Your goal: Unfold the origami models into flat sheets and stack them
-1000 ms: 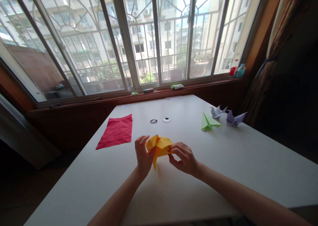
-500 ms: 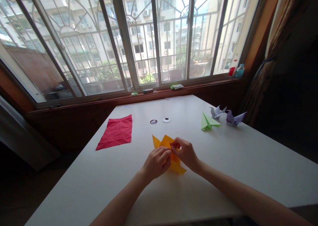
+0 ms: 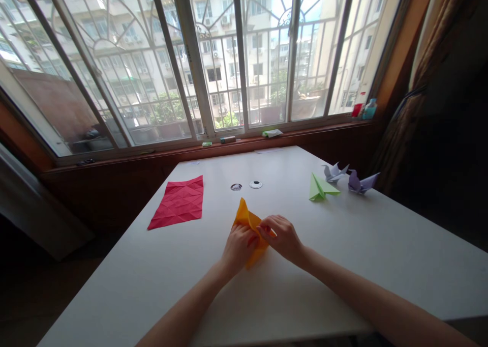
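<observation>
Between my hands is a sheet of orange-yellow origami paper (image 3: 244,213), partly folded, with one pointed corner standing up. My left hand (image 3: 239,245) is closed on its left side, covering part of it. My right hand (image 3: 280,235) pinches the paper's right side between thumb and fingers. The lower part of the sheet shows below and between the hands. How the folds run under my fingers is hidden.
On the white table (image 3: 324,276) lie a creased red sheet (image 3: 179,202) at left and two small round discs (image 3: 255,184) ahead. At right are a green paper plane (image 3: 320,188), a grey paper crane (image 3: 334,173) and a purple one (image 3: 360,183). A window sill runs behind.
The orange paper has been turned and drawn together; its spread points now show as one upright peak. Both hands keep hold, with my left hand shifted slightly.
</observation>
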`<state>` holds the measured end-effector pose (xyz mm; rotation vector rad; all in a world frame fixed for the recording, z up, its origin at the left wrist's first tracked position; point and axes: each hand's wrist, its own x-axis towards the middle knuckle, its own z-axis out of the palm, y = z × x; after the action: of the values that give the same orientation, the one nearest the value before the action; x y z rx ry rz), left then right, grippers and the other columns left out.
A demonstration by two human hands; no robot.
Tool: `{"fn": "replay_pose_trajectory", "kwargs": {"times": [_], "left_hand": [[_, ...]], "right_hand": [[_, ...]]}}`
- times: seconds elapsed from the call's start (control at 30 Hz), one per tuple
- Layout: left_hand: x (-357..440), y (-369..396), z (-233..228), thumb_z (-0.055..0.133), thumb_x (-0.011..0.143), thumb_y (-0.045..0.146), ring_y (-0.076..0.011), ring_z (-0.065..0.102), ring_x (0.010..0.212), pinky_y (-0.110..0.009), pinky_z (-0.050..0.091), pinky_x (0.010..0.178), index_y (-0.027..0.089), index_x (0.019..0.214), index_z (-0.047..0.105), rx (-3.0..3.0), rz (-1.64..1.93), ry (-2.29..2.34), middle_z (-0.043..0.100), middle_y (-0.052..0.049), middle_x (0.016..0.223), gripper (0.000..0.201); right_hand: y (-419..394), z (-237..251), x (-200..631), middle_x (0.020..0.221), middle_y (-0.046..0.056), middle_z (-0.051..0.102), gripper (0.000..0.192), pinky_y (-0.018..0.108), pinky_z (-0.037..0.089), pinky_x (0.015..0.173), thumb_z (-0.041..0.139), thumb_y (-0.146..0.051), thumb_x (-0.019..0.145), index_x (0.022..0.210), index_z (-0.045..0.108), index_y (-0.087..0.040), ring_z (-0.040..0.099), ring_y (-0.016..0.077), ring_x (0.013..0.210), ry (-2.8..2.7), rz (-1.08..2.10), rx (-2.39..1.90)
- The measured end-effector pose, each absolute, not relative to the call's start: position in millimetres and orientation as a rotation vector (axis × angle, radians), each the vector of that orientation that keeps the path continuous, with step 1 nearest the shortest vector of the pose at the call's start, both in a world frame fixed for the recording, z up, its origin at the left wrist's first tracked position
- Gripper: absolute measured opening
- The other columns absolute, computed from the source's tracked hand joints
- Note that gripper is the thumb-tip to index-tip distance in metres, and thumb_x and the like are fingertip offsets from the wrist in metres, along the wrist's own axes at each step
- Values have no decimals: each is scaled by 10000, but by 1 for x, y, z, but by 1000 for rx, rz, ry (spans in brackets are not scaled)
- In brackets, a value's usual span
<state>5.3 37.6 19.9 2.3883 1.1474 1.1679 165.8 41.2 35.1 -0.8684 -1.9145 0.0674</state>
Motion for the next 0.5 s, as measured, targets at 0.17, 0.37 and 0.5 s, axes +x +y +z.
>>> {"fn": "replay_pose_trajectory", "kwargs": {"times": [0.17,0.37,0.5], "left_hand": [[0,39,24,561,748,148,-218,592,792,-356,451,739,186,758,670,2069,1260,1117,678,-66,820,116],[-1,40,30,543,794,306,-164,574,720,-272,444,671,167,774,609,1651,1358,1031,639,-27,759,155],[-2,43,34,565,778,404,-136,545,675,-237,423,622,166,791,556,1402,1423,984,589,-7,725,239]], "right_hand": [[47,40,175,723,41,626,174,303,435,653,453,-302,863,769,547,-190,573,162,682,-1692,302,-973],[68,32,179,867,70,664,276,323,520,651,450,-438,850,865,541,-178,650,180,764,-1512,817,-1091],[67,29,176,949,114,685,367,352,556,697,418,-490,864,921,580,-166,679,201,824,-1529,1241,-1033]]}}
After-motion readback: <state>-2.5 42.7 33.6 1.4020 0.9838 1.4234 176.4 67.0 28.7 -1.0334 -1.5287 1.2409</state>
